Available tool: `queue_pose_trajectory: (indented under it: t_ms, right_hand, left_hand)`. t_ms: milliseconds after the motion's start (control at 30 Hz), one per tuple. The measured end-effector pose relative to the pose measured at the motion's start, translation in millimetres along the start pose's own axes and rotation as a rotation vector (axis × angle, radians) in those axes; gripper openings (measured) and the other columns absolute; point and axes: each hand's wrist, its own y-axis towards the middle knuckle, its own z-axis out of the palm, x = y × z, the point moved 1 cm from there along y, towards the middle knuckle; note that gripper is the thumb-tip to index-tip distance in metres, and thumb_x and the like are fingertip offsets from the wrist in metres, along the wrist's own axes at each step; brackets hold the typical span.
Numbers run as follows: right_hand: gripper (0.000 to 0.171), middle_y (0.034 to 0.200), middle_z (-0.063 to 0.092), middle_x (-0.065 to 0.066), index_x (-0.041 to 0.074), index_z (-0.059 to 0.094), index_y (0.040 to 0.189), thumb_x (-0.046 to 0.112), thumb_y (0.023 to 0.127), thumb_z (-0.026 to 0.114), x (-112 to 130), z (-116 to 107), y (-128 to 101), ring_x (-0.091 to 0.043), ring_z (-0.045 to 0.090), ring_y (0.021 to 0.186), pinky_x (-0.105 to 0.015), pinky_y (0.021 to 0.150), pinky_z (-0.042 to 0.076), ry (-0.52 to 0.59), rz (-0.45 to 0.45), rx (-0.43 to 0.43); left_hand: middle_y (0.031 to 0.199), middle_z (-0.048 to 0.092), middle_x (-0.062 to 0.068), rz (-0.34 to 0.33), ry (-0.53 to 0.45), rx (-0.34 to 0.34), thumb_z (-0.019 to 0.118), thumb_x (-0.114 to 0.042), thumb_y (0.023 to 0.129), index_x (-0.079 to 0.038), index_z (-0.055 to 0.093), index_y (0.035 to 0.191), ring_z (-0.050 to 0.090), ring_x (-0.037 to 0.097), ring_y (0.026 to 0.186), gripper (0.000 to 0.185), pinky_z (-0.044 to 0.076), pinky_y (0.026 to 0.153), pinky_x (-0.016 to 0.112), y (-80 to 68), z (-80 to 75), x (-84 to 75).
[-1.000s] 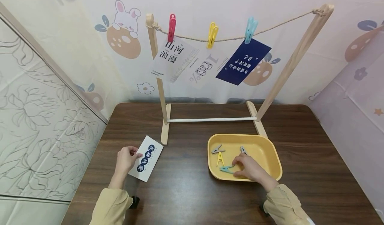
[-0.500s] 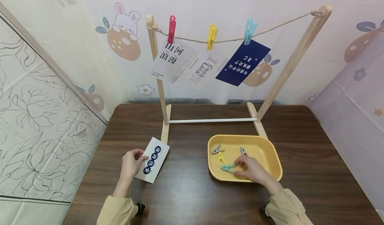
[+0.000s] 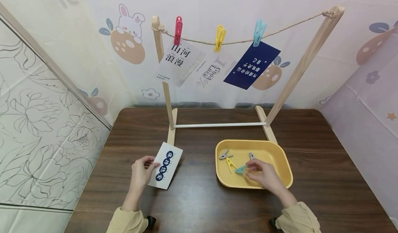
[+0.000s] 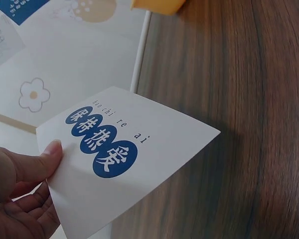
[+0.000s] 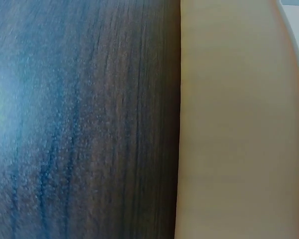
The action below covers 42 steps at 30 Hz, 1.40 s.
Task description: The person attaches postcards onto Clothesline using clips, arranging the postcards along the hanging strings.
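My left hand [image 3: 142, 171] pinches a white card [image 3: 166, 165] with blue round characters by its left edge, lifted just above the dark wooden table [image 3: 192, 198]. In the left wrist view the thumb [image 4: 45, 158] lies on the card [image 4: 124, 169]. My right hand [image 3: 259, 172] is inside the yellow tray [image 3: 284, 164] and pinches a teal clothespin [image 3: 240, 170], raised off the tray floor. A yellow pin [image 3: 229, 164] and two grey pins [image 3: 224, 154] lie in the tray. The right wrist view shows only the tray wall [image 5: 234, 124] and table.
A wooden stand [image 3: 164, 84] with a rope [image 3: 239, 40] stands at the back of the table. Red [image 3: 178, 30], yellow [image 3: 219, 37] and blue [image 3: 258, 31] pins hold three cards on the rope. Curtain walls close in the left, back and right.
My left hand has carried the card to the right and lifted it a little. My right hand has picked the teal clothespin up from the tray floor.
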Motion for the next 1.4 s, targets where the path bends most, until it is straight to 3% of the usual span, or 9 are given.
queue_pose_trajectory:
  t_ms: [333, 500, 800, 1000, 1400]
  right_hand:
    - [0.032, 0.084, 0.064, -0.010, -0.004, 0.062, 0.097, -0.006, 0.066, 0.073, 3, -9, -4, -0.021, 0.060, 0.069, -0.030, 0.065, 0.049, 0.021, -0.113, -0.153]
    - [0.031, 0.080, 0.062, -0.011, -0.005, 0.062, 0.095, -0.010, 0.065, 0.072, 8, -16, -6, -0.023, 0.059, 0.067, -0.030, 0.063, 0.049, -0.003, -0.133, -0.205]
    - [0.025, 0.074, 0.063, -0.001, -0.003, 0.063, 0.092, -0.003, 0.069, 0.072, 19, -35, -10, -0.004, 0.057, 0.067, -0.015, 0.065, 0.045, -0.083, -0.120, -0.229]
    - [0.025, 0.076, 0.062, 0.001, -0.001, 0.063, 0.094, -0.002, 0.070, 0.071, 30, -49, -12, -0.003, 0.056, 0.069, -0.007, 0.070, 0.039, -0.152, -0.180, -0.246]
    - [0.032, 0.084, 0.060, -0.002, -0.003, 0.059, 0.098, -0.010, 0.068, 0.069, 61, -80, -11, -0.006, 0.054, 0.074, -0.007, 0.067, 0.038, -0.289, -0.310, -0.242]
  left_hand:
    - [0.068, 0.060, 0.006, 0.022, -0.070, -0.007, 0.073, -0.002, 0.070, 0.002, 0.065, 0.078, 0.056, 0.017, 0.063, 0.011, 0.046, 0.056, 0.024, -10.3, 4.1, -18.1]
    - [0.068, 0.061, 0.006, 0.095, -0.119, -0.009, 0.073, -0.002, 0.069, 0.002, 0.065, 0.077, 0.058, 0.018, 0.062, 0.012, 0.048, 0.054, 0.024, -18.0, 3.3, -35.3]
    - [0.068, 0.059, 0.003, 0.225, -0.161, -0.024, 0.073, 0.000, 0.068, -0.001, 0.064, 0.075, 0.057, 0.015, 0.061, 0.012, 0.049, 0.054, 0.024, -25.8, 3.3, -62.9]
    - [0.068, 0.059, 0.001, 0.313, -0.175, 0.040, 0.073, -0.002, 0.069, -0.003, 0.064, 0.074, 0.056, 0.012, 0.059, 0.011, 0.048, 0.052, 0.023, -26.3, 9.2, -80.9]
    - [0.067, 0.059, -0.001, 0.409, -0.197, 0.157, 0.074, -0.003, 0.068, -0.006, 0.063, 0.075, 0.055, 0.008, 0.058, 0.013, 0.047, 0.053, 0.020, -19.0, 21.6, -110.5]
